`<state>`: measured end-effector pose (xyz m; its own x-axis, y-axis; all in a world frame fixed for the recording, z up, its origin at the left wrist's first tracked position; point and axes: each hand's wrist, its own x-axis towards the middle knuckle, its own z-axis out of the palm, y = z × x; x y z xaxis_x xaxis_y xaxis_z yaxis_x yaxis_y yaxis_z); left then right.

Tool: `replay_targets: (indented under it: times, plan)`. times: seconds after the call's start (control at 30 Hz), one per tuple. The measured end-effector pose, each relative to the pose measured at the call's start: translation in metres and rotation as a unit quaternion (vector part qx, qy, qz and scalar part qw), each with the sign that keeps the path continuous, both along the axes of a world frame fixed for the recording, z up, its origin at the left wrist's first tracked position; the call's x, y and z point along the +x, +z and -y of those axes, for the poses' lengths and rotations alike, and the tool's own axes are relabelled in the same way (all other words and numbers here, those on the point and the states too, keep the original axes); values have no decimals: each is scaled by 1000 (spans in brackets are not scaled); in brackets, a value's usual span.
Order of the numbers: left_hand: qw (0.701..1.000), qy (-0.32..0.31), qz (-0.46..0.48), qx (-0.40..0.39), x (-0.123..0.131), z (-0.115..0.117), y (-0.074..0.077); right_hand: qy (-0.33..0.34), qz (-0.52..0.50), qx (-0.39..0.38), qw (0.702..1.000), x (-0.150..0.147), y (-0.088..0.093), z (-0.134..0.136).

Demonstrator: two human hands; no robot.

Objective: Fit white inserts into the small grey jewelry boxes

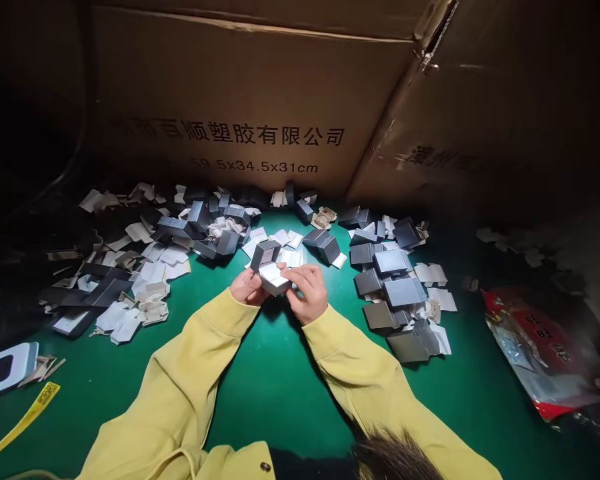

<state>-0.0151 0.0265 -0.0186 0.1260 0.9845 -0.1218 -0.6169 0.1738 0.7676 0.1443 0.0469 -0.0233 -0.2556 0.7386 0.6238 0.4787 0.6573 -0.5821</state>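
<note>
Between my two hands is a small dark grey hinged box (275, 284), its lid raised and white lining showing inside. My left hand (246, 287) grips it by the left side, thumb toward the front. Fingers of my right hand (307, 291) are bent against the right side and over the white insert. Whether the right fingertips pinch the insert or only the box is too small to make out. Just behind the box lie white folded paper pieces (291, 259) and a pair of dark boxes (323, 246).
Dark boxes (405, 291) are piled on the right, more boxes and paper scraps (153, 267) on the left of the green table (275, 393). Large cartons (230, 80) stand behind. A phone (5, 368), yellow strap (25, 423) and red-and-clear plastic bag (543, 347) lie toward the sides.
</note>
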Motion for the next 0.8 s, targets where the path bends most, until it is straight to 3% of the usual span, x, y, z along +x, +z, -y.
replay_targets:
  times: [0.23,0.43,0.6,0.8]
  plan:
    - [996,32,-65,51,7,-7,-20,-4,-17,59,998,0,4,6]
    - [990,54,-98,88,10,-12,-26,34,-56,76,995,-2,7,7]
    - [982,56,-155,97,10,-23,-28,2,-90,107,990,-4,7,15]
    - [978,32,-187,83,8,-28,-26,-29,-66,44,996,-2,6,29]
